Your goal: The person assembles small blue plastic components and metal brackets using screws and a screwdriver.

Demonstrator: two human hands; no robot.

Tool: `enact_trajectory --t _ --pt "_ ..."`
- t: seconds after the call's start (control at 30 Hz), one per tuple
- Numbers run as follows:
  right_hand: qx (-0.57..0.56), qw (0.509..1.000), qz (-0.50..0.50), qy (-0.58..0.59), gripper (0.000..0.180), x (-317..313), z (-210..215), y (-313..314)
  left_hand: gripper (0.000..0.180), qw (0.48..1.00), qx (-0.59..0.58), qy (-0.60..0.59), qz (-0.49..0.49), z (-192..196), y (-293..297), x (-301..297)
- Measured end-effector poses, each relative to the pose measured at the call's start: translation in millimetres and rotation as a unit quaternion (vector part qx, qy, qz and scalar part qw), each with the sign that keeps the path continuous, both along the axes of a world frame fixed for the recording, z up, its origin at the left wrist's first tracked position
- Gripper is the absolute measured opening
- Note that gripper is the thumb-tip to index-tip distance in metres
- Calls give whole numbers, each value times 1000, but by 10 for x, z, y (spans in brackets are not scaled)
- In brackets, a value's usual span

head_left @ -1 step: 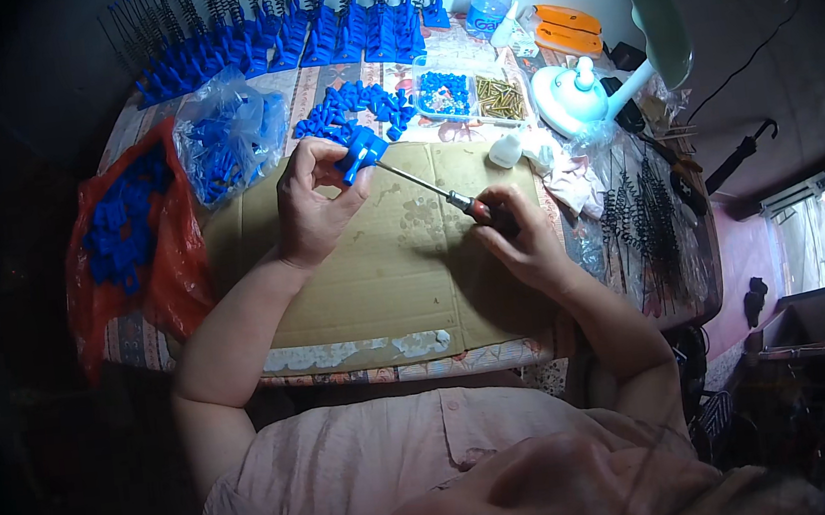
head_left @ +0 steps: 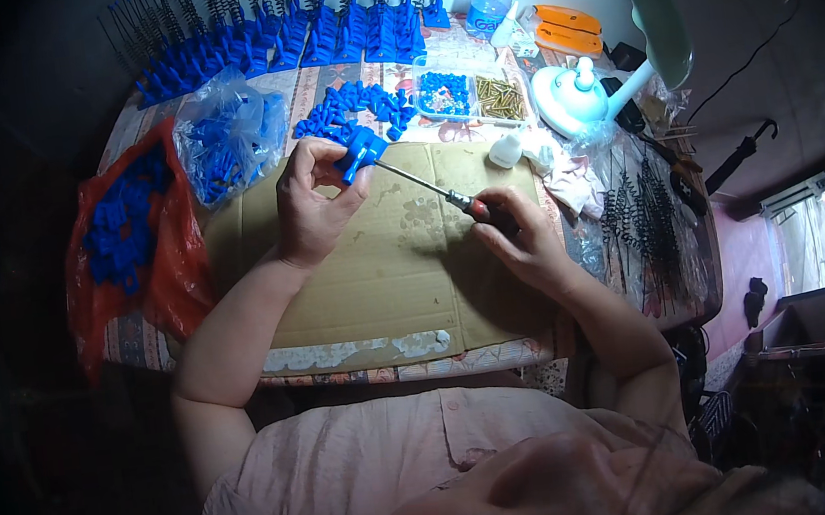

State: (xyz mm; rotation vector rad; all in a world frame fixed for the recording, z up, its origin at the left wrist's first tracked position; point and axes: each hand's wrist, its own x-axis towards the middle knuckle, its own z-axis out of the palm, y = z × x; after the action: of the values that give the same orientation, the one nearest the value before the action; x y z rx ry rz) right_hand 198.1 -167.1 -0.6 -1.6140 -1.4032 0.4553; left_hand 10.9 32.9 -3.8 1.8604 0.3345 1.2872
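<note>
Between its thumb and fingers, my left hand (head_left: 314,202) grips a blue plastic part (head_left: 361,152) above the far side of a cardboard sheet (head_left: 355,284). My right hand (head_left: 526,235) is closed around the red and dark handle of a screwdriver (head_left: 423,185). The metal shaft slants up and left, and its tip meets the blue part; whether it sits on a screw is hidden. Just beyond the left hand lies a pile of small blue pieces (head_left: 347,113). A clear divided box (head_left: 419,106) holds blue bits and brass-coloured screws (head_left: 499,98).
Rows of blue stands with black springs (head_left: 319,41) line the back. Left are a red bag (head_left: 181,252) and a clear bag (head_left: 234,140) of blue parts. A water bottle (head_left: 489,3), orange case (head_left: 568,30), lamp base (head_left: 567,100), small white bottle (head_left: 505,151) and black springs (head_left: 645,223) stand right.
</note>
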Motion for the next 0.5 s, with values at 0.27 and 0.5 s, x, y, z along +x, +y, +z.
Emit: enact_trajectory --t 0.27,0.5 --pt "18 998 10 -51 27 -17 70 23 32 999 -14 46 -22 -23 25 -46" --pt "-11 1000 15 -20 45 -14 39 8 32 999 -12 44 -28 -34 29 -46"
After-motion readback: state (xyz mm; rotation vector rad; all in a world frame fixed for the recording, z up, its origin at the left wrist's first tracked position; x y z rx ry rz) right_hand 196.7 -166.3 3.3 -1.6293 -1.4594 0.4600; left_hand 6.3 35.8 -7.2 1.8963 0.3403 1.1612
